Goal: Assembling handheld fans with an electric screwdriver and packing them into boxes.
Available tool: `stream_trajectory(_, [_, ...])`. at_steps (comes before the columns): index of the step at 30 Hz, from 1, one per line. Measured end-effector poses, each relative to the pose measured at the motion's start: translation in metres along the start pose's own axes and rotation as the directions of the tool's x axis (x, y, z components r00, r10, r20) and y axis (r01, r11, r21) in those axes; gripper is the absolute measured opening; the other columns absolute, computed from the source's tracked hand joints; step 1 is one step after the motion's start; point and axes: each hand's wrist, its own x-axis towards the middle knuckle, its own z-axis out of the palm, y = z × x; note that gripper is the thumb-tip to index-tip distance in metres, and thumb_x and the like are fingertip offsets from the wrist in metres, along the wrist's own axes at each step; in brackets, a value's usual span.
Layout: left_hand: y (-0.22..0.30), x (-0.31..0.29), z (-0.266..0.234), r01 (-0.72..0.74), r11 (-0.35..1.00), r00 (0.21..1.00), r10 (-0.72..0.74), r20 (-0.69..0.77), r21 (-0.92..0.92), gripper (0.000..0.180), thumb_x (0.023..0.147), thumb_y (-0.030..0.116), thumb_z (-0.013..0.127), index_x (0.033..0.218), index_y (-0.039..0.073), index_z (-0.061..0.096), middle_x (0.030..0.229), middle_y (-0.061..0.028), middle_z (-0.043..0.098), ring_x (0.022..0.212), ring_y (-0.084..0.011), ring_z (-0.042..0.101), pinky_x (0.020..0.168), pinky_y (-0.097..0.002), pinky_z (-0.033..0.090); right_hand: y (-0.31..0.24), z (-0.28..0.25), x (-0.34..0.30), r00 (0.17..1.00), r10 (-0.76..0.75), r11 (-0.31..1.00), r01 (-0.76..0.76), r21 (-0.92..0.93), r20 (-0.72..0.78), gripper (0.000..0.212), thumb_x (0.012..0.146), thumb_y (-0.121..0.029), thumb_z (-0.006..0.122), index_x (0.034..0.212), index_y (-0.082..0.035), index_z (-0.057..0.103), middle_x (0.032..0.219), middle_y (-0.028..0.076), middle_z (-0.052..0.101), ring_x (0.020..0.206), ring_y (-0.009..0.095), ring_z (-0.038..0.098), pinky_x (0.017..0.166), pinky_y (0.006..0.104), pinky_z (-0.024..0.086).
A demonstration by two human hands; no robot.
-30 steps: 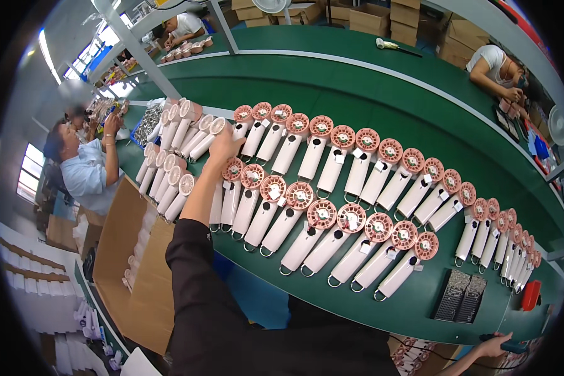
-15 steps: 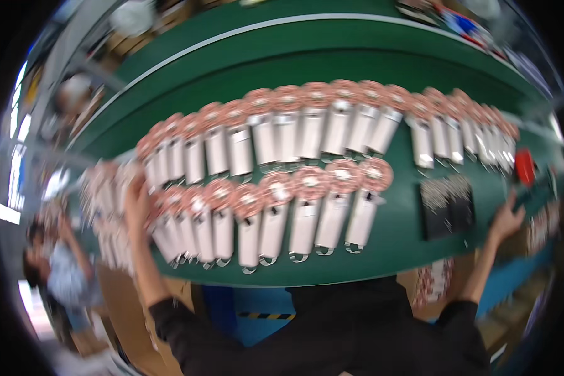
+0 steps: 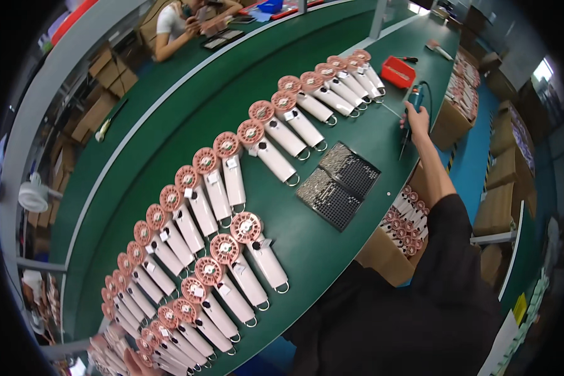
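the right hand (image 3: 415, 120) at two o'clock wraps its fingers around one driver (image 3: 416, 96); the left hand (image 3: 135, 364) at seven, fingers too hidden to tell, nears two rows of fans (image 3: 202, 213). two trays (image 3: 339, 214) lie at three.

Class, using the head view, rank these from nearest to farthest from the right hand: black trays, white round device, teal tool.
From the right hand:
1. Teal tool: in its grasp.
2. Black trays: on the green bench, left of the hand.
3. White round device: at the picture's far left.
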Motion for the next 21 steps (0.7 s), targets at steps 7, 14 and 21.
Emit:
stream_trajectory(7, [0.092,-0.015,-0.009,0.056,0.967,0.998,-0.057,-0.006,0.247,0.064,0.09,0.047,0.051,0.143,0.018,0.03,0.147,-0.0164,0.026,0.135,-0.0332,0.025,0.109,-0.0503,0.022,0.003,-0.018,0.053,0.987,-0.029,0.793,0.121,-0.597,0.161,0.037,0.075,-0.029,0.068,0.093,0.001,0.058,0.069,0.011,0.062,0.052,0.017,0.059,0.046,0.0327,0.05])
stream_trajectory(14, [0.139,-0.009,0.015,-0.226,0.974,0.973,0.227,0.037,-0.009,0.036,0.093,0.023,0.051,0.119,0.0,0.056,0.114,-0.0164,0.059,0.096,-0.0243,0.057,0.082,-0.033,0.046,0.018,-0.042,0.06,0.888,-0.212,0.607,0.448,-0.656,0.409,0.047,0.078,-0.04,0.061,0.1,0.002,0.06,0.092,0.025,0.063,0.093,0.038,0.061,0.08,0.0421,0.047])
stream_trajectory(21, [0.164,-0.022,0.03,-0.501,0.859,0.865,0.493,0.092,0.11,0.032,0.093,0.022,0.053,0.115,0.0,0.057,0.109,-0.0174,0.062,0.1,-0.0275,0.06,0.089,-0.0358,0.047,0.023,-0.026,0.008,0.91,-0.122,0.606,0.384,-0.696,0.395,0.058,0.083,-0.045,0.054,0.111,0.005,0.047,0.097,0.029,0.061,0.091,0.042,0.06,0.08,0.0456,0.046])
